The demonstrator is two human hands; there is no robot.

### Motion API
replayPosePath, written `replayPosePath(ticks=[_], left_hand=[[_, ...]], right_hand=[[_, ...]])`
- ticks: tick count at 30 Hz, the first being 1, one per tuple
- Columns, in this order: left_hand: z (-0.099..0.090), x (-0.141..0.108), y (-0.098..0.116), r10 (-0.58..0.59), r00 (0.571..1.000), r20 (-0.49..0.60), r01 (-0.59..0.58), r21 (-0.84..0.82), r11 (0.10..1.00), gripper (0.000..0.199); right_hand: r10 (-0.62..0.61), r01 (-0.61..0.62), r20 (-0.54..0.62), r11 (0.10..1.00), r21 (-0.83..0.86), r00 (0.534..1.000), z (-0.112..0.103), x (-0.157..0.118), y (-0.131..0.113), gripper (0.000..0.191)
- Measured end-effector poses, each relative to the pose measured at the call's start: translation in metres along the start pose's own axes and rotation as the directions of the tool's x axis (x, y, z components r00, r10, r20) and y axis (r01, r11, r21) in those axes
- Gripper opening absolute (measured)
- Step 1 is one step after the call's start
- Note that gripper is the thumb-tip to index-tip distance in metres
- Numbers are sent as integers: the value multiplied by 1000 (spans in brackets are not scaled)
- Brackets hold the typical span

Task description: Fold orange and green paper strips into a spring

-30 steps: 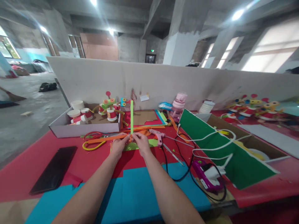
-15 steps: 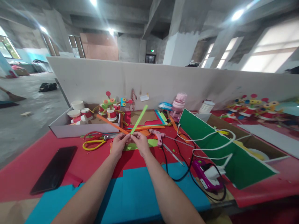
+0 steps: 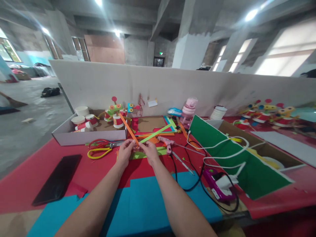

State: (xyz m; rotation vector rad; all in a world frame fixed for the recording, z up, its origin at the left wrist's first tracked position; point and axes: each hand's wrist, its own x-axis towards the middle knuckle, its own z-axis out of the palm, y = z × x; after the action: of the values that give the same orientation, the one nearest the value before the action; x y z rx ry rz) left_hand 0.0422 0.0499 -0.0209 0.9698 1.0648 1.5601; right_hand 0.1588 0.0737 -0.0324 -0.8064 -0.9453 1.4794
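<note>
My left hand (image 3: 126, 153) pinches the near end of an orange paper strip (image 3: 128, 127), which points up and to the left. In my right hand (image 3: 149, 152) is the near end of a light green paper strip (image 3: 158, 132), slanting up to the right. The two strips meet between my fingertips and form a V; the fingers hide the exact join. Just right of my hands lies a pink hot glue gun (image 3: 168, 144). Yellow-handled scissors (image 3: 100, 153) and red-handled pliers (image 3: 98, 144) rest to the left. Green paper pieces (image 3: 161, 151) lie beneath my hands.
A white box (image 3: 91, 138) with paper cups and small cup figures stands back left. On the right are a green-sided box (image 3: 237, 158), white cables and a purple power strip (image 3: 217, 186). A black phone (image 3: 58, 179) and blue sheets (image 3: 148, 204) lie in front.
The orange strip has swung upward to a steeper slant. The green strip has tipped down to the right. Both hands stay nearly in place, fingertips together.
</note>
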Motion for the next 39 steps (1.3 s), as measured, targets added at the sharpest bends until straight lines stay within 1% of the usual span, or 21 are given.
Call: replayPosePath(ticks=[8, 13, 17, 20, 24, 26, 30, 33, 39], left_hand=[[-2, 1, -3, 28, 1000, 8, -28, 9, 1000, 38], [-2, 1, -2, 54, 999, 8, -54, 11, 998, 36], [-3, 2, -3, 51, 999, 0, -51, 19, 999, 36], [-3, 2, -4, 31, 999, 13, -31, 12, 999, 36], [-1, 2, -7, 17, 997, 75, -17, -9, 1000, 37], [-1, 3, -10, 19, 996, 83, -20, 3, 1000, 37], [-4, 7, -16, 52, 998, 40, -53, 27, 998, 38], [-6, 9, -18, 61, 997, 36, -62, 29, 998, 38], [-2, 6, -14, 44, 997, 67, -43, -6, 999, 38]], right_hand=[[20, -20, 20, 1000, 6, 1000, 2, -3, 1, 29], [39, -39, 17, 999, 34, 999, 2, -3, 0, 30], [47, -47, 24, 999, 2, 999, 2, -3, 0, 32], [11, -11, -6, 999, -31, 1000, 3, -2, 0, 32], [-72, 69, -43, 995, -69, 996, 5, -2, 0, 30], [-89, 84, -58, 994, -74, 994, 5, -2, 1, 29], [-35, 34, -52, 999, -19, 998, 5, -2, 3, 29], [-14, 14, -35, 1000, 11, 999, 6, -2, 3, 28], [-41, 47, -98, 997, 56, 994, 6, 0, 1, 27]])
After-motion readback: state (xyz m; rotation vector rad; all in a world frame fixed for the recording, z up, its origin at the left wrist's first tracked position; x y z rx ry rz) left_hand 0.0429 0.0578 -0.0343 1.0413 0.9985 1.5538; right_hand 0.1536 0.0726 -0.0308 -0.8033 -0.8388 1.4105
